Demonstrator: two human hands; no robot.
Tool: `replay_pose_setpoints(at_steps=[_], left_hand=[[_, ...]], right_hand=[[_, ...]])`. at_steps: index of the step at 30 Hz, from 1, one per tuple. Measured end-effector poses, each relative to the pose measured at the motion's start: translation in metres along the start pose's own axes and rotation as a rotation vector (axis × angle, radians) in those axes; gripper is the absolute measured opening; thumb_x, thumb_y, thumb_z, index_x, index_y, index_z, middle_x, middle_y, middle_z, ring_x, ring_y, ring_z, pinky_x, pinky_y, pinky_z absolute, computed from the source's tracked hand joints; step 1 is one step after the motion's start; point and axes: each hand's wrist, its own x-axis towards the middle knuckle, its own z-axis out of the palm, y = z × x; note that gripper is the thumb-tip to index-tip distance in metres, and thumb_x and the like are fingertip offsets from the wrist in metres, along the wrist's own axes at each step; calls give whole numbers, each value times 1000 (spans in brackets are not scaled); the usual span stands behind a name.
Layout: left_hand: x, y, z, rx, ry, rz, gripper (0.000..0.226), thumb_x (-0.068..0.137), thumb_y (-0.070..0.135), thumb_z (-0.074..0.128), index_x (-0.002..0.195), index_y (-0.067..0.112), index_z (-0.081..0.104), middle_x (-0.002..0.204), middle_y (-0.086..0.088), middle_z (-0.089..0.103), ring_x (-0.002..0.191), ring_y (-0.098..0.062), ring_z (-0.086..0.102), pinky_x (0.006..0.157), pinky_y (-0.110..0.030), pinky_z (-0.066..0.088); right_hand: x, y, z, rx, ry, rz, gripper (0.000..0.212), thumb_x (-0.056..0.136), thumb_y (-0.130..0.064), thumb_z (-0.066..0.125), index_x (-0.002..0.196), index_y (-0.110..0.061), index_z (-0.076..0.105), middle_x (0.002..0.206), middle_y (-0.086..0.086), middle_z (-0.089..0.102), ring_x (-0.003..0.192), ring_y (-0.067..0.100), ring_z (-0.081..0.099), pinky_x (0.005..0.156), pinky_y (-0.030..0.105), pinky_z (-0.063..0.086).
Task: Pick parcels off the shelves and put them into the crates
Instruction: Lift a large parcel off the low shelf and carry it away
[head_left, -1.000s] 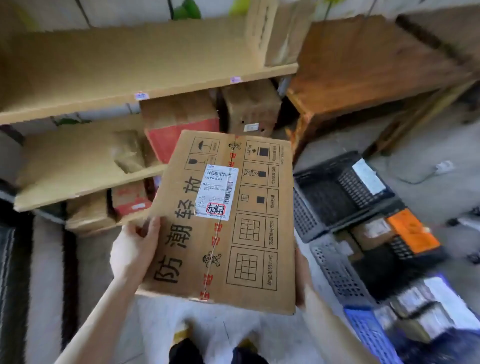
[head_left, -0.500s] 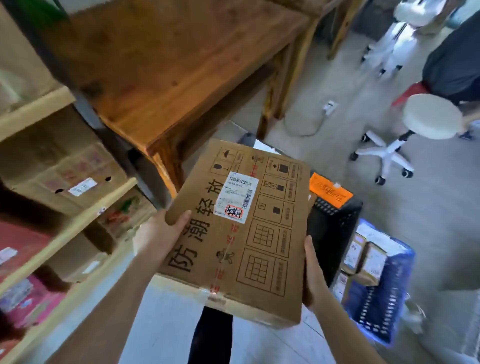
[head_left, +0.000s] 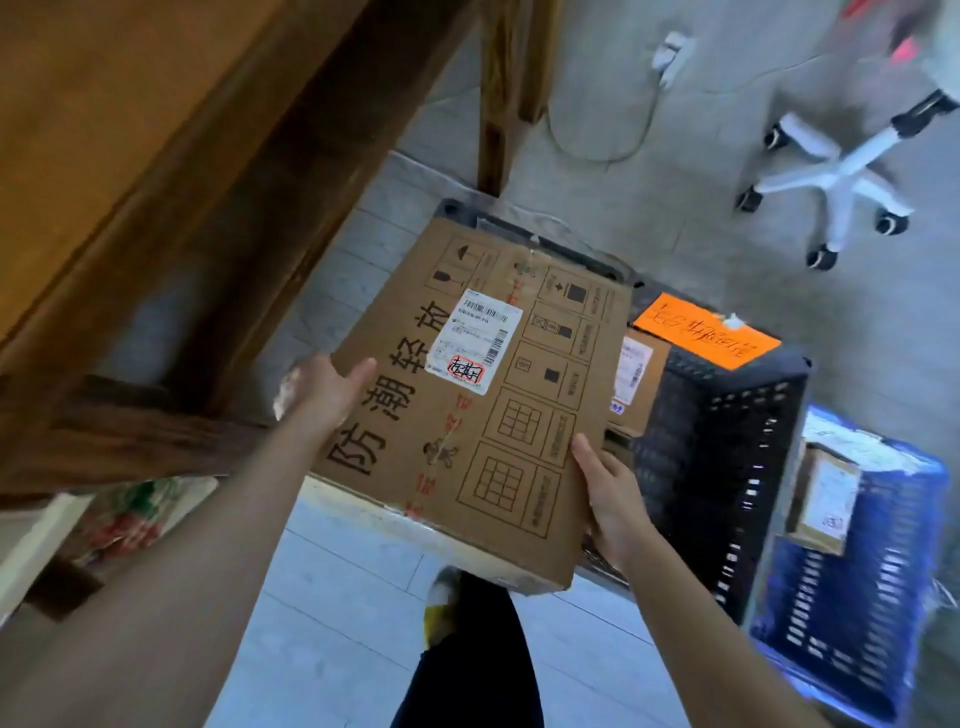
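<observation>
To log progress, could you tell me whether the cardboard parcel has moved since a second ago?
Yes. The cardboard parcel has gone rightward toward the black crate with the orange label and now hangs beside it.

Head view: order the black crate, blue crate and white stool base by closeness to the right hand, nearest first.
1. black crate, just beside the right hand holding the cardboard parcel.
2. blue crate, beyond the black one, farther right.
3. white stool base, across the floor at upper right.

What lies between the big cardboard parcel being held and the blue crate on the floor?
In the head view, a black crate stands between the cardboard parcel and the blue crate, a smaller parcel inside it.
</observation>
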Motion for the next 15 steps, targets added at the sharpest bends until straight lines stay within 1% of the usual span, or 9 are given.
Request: replay_pose_setpoints(at_steps=[2,3,5,6,9,11,13,15], left_hand=[[32,-2,17,-125,2,-65,65,86,50,55,135,10,46,133,-17,55,118,-37,53,96,-43,47],[46,-3,24,-181,11,-89,63,85,49,57,135,12,47,131,-14,56,117,-36,54,94,-40,48],[68,-3,39,-208,44,-99,53,86,47,57,129,16,52,125,-12,61,111,-34,57,84,-36,48],[78,-2,45,-204,57,-96,50,86,47,57,126,18,55,121,-12,62,109,-34,58,81,-36,48],[99,-2,66,-209,68,-100,47,85,47,58,124,22,57,119,-11,64,108,-33,59,84,-37,48],[110,-3,80,-224,59,-116,47,83,48,59,122,21,59,118,-10,65,106,-33,60,86,-37,50],[118,-3,91,-258,23,-114,52,77,54,59,118,22,60,115,-10,65,103,-33,61,88,-44,52],[127,-4,104,-277,-14,-106,61,69,61,56,117,23,58,115,-11,63,104,-33,61,87,-49,52]], right_hand=[[29,1,14,-9,17,-20,27,95,-32,48,113,-13,57,102,2,68,87,14,64,61,25,46],[44,2,20,-14,30,-37,26,95,-30,48,113,-13,57,105,2,67,88,14,63,61,23,46],[70,2,29,-8,65,-51,24,94,-29,49,112,-14,58,104,0,66,90,13,63,64,22,47],[81,1,32,-11,77,-55,23,94,-29,50,111,-16,58,102,-2,66,90,12,62,65,23,48],[111,2,36,-42,111,-58,14,94,-28,51,104,-20,58,97,-6,65,91,12,62,75,27,49],[126,2,37,-60,144,-56,19,93,-27,53,107,-17,59,101,-3,65,96,17,61,84,33,49],[141,3,37,-78,197,-42,24,92,-26,54,112,-13,60,104,0,66,100,20,61,90,39,50],[154,3,36,-115,252,-45,20,92,-24,55,106,-12,62,96,-2,66,98,22,63,90,41,51]])
